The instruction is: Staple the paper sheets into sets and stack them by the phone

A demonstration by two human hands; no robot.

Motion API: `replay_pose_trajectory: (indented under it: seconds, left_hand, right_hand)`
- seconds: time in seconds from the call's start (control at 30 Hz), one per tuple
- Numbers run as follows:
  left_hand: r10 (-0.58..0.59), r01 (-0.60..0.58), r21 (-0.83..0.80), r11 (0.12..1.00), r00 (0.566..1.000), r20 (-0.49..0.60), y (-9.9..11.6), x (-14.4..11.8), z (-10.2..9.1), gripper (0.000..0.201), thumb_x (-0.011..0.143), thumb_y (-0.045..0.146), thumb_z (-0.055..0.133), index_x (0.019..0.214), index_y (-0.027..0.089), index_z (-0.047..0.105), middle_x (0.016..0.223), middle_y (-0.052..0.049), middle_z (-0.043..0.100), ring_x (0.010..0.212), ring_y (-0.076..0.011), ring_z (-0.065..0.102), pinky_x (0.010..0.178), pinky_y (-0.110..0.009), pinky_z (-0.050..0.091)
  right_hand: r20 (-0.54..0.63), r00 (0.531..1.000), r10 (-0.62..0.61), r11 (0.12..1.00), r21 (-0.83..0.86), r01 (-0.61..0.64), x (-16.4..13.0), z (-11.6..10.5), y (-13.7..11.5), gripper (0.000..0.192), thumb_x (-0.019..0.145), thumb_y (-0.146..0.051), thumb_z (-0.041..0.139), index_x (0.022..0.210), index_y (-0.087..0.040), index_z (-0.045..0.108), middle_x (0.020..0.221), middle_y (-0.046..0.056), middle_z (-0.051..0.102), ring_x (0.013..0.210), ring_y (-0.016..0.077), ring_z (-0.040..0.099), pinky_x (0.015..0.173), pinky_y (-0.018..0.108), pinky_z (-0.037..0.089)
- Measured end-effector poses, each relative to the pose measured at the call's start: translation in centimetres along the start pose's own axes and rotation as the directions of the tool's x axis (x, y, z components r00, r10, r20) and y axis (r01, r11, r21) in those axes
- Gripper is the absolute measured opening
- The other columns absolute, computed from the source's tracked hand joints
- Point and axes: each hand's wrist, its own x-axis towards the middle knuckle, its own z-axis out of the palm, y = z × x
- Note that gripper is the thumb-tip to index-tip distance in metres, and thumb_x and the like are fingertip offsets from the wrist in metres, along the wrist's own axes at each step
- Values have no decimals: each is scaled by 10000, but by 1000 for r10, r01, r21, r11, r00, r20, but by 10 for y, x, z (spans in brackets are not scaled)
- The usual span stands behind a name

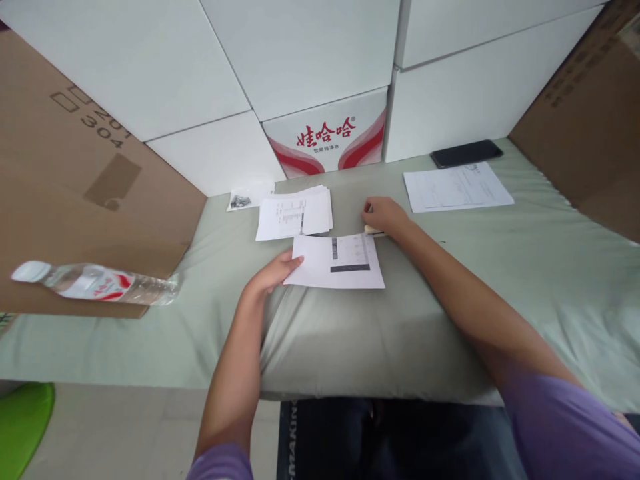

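A pale green cloth covered the whole work surface, rumpled into a soft ridge near the front edge. Behind it stood a wall of stacked white boxes, one of them, a box with red lettering, set in the middle at the back. Large brown cardboard sheets leaned in at both sides: cardboard on the left and cardboard on the right.

A clear water bottle with a red and white label lay on its side at the left edge, cap pointing left. At the back right, a dark phone lay flat, just behind a printed form.

Nearer the middle lay a small stack of papers, and beside its upper left corner a little clear bag with dark bits inside.

In front of the stack lay a single white sheet with black bars printed on it. The left hand held this sheet by its left edge, thumb on top, fingers tucked beneath. The right hand rested at the sheet's upper right corner, curled loosely over a small pale object; it seemed to be gripping it, though the hand hid most of it and I could not tell what it was.
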Motion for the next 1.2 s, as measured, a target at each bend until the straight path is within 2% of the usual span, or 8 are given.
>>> replay_pose_trajectory:
  seconds: [0.3, 0.6, 0.8, 1.0, 1.1, 1.2]
  left_hand:
    - [-5, 5, 12, 1000, 1000, 3, 0, -1, 0, 522, 764, 453, 798, 1155, 115, 724, 786, -68, 740, 719, -208, 652, 581, -267, 473]
    - [3, -3, -56, 998, 1000, -7, 0, -1, 3, 423, 760, 374, 801, 1108, 140, 743, 700, -47, 711, 704, -222, 656, 565, -276, 477]
    - [-20, 19, -14, 1000, 999, -32, 3, -3, 4, 467, 762, 385, 806, 1144, 127, 733, 765, -61, 734, 733, -220, 659, 573, -269, 477]
    - [3, -3, -25, 1000, 1000, -19, 0, 0, 3, 471, 747, 395, 822, 1115, 116, 728, 739, -56, 717, 704, -205, 649, 565, -261, 473]
    - [7, -7, -21, 1000, 1000, -28, -4, 2, 2, 456, 746, 404, 821, 1095, 124, 731, 726, -48, 712, 700, -204, 647, 563, -260, 474]
    - [8, -9, -25, 1000, 999, -43, -7, 3, 2, 448, 746, 398, 821, 1087, 123, 733, 729, -52, 715, 706, -206, 650, 570, -262, 479]
  right_hand:
    - [22, 999, -25, 999, -21, 26, -2, -1, -2, 256, 921, -306, 526, 1075, -206, 704, 1082, 106, 734, 936, 245, 646, 785, 328, 479]
    - [108, 994, -24, 988, -152, 40, -10, -5, -13, 366, 1020, -278, 336, 1214, -197, 636, 1142, 179, 705, 949, 290, 667, 792, 377, 483]
    - [124, 992, 8, 982, -186, 15, -13, -3, -19, 365, 973, -172, 371, 1267, -199, 585, 1169, 188, 693, 989, 314, 678, 803, 406, 486]
    - [126, 991, 49, 978, -205, -22, -17, -4, -28, 378, 949, -131, 412, 1288, -170, 575, 1183, 217, 688, 1020, 317, 680, 830, 409, 471]
    - [88, 994, 63, 965, -258, -38, -19, -3, -37, 358, 934, -137, 477, 1273, -148, 591, 1189, 226, 687, 1079, 328, 668, 898, 426, 435]
    - [19, 996, 82, 964, -254, -75, -20, 0, -45, 315, 968, -179, 466, 1233, -135, 631, 1203, 238, 684, 1129, 348, 652, 958, 469, 392]
